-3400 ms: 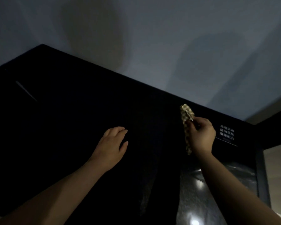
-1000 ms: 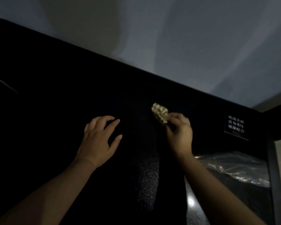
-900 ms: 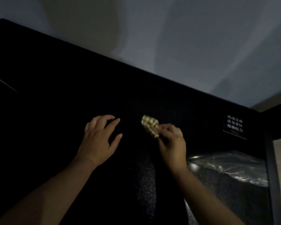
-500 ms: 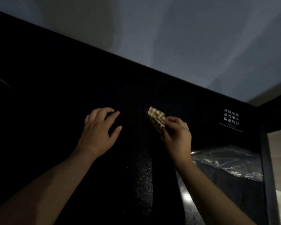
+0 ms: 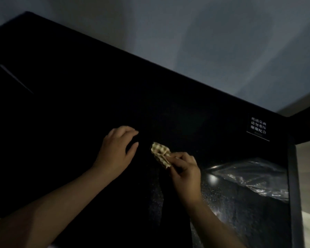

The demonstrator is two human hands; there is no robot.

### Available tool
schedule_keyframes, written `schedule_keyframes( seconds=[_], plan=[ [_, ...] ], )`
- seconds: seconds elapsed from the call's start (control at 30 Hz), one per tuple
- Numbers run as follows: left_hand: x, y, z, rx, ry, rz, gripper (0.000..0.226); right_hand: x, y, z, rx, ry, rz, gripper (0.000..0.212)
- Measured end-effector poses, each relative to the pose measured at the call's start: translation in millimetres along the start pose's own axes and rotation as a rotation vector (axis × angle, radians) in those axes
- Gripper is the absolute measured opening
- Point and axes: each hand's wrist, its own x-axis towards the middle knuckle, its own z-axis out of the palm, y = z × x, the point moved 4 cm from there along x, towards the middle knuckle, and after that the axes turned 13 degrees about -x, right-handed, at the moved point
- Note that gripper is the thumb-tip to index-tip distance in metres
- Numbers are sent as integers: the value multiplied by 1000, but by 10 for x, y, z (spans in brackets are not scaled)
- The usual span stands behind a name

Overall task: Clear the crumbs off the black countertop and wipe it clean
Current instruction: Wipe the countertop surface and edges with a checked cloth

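The black countertop [image 5: 79,122] fills most of the dim view, with a faint speckled sheen near its front. My right hand [image 5: 184,169] pinches a small bunched checkered cloth [image 5: 160,153] against the surface, just right of centre. My left hand [image 5: 116,149] rests on the counter beside the cloth, fingers loosely curved and holding nothing. Crumbs are too small and dark to make out.
A crinkled clear plastic bag [image 5: 254,178] lies on the counter at the right. A small sign with white characters [image 5: 258,127] sits at the far right corner. A grey wall [image 5: 186,42] rises behind the counter's back edge. The right edge frame [image 5: 293,194] borders pale floor.
My right hand has drawn the cloth nearer and slightly left across the counter in short strokes. My left hand has stayed in about the same place.
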Motion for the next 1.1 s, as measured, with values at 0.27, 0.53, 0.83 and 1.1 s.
schedule_keyframes(
  seconds=[0.27, 0.53, 0.83, 1.1],
  plan=[
    [-1012, -4, -272, -3, -15, -117, 45, 275, 67, -200, -30, 75, 160, 19],
    [-1304, -326, -165, 197, -62, -156, 56, -580, -388, 113, -85, -45, -103, 36],
    [-1316, -368, -170, 200, -51, -131, 57, -537, -403, -19, -39, -39, -49, 27],
    [-1305, -390, -165, 230, -53, -145, 59, -1253, -515, 221, -75, -188, -222, 33]
  ],
)
